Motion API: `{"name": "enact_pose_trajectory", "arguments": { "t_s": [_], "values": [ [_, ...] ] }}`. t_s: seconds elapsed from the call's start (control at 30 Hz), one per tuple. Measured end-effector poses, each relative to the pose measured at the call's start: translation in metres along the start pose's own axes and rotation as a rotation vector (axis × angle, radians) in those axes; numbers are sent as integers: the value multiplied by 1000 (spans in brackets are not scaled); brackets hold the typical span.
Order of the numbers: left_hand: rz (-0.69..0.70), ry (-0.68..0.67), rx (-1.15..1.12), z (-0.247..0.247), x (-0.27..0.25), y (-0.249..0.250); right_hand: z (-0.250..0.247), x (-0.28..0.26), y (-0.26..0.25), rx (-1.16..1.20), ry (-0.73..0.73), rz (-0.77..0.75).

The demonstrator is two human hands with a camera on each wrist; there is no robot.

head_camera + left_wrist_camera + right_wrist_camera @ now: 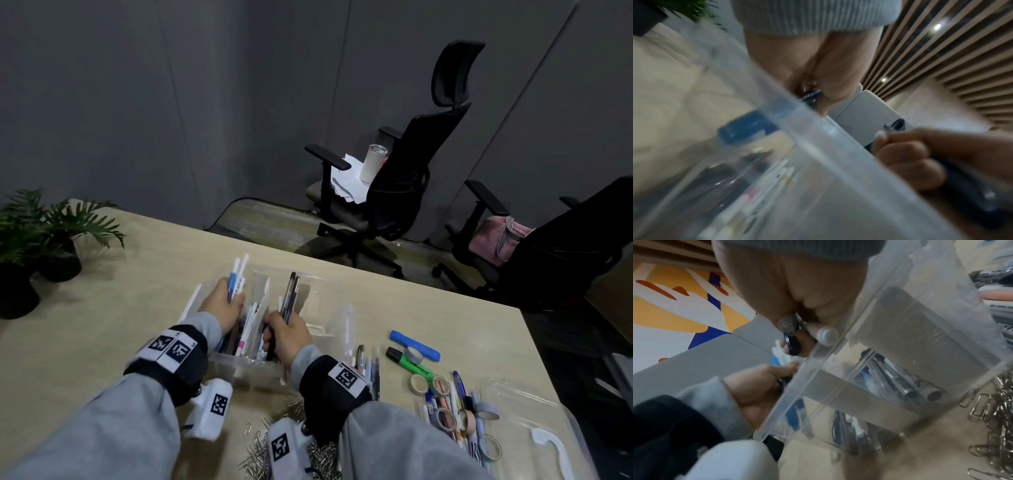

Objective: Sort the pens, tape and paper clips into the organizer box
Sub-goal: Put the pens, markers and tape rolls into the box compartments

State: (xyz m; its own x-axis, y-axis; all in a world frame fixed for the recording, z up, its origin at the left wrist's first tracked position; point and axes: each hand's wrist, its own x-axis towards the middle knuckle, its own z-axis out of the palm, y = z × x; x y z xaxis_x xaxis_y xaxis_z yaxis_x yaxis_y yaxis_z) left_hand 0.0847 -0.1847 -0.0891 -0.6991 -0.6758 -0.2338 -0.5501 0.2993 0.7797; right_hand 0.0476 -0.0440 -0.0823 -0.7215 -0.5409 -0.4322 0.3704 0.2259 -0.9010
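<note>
While both hands work over the clear box (322, 329) on the desk (102, 308), the head view shows the left hand (222, 308) gripping white and blue pens (238, 274) and the right hand (289, 337) clutching dark pens (290, 294), their tips rising above the fingers. Tape rolls (442, 385) lie to the right, clips (260, 452) nearer. From the left wrist, blurred, curled fingers (834, 91) close on blue barrels. From the right wrist, pen ends (827, 335) poke from the fist at the box rim.

clear organizer box (318, 301) holding pens (245, 329), loose tape rolls (442, 385), paper clips (257, 452) beside
</note>
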Motion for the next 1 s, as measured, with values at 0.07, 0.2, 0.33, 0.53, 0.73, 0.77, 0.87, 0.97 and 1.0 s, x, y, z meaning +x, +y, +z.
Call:
{"name": "enact_pose_trajectory", "arguments": {
  "t_s": [0.07, 0.2, 0.33, 0.53, 0.73, 0.77, 0.87, 0.97, 1.0],
  "values": [
    [-105, -70, 175, 4, 3, -10, 0, -1, 1, 2, 0, -6],
    [-179, -99, 266, 6, 5, -12, -3, -3, 0, -13, -1, -29],
    [53, 98, 207, 1, -13, -1, -3, -4, -1, -6, -1, -27],
    [380, 328, 150, -16, -30, -19, 4, 2, -15, -56, -13, 67],
    [429, 333, 131, -15, -27, -26, 49, 15, -30, -278, -80, 60],
    [430, 321, 133, -16, -26, -28, 53, 15, -31, -310, -85, 58],
    [435, 317, 132, -16, -25, -32, 58, 14, -28, -470, -100, 17],
    [431, 339, 118, -15, -22, -34, 53, 9, -23, -528, -117, -75],
    [448, 341, 136, -14, -21, -35, 50, 7, -21, -507, -111, -97]
  ]
}}
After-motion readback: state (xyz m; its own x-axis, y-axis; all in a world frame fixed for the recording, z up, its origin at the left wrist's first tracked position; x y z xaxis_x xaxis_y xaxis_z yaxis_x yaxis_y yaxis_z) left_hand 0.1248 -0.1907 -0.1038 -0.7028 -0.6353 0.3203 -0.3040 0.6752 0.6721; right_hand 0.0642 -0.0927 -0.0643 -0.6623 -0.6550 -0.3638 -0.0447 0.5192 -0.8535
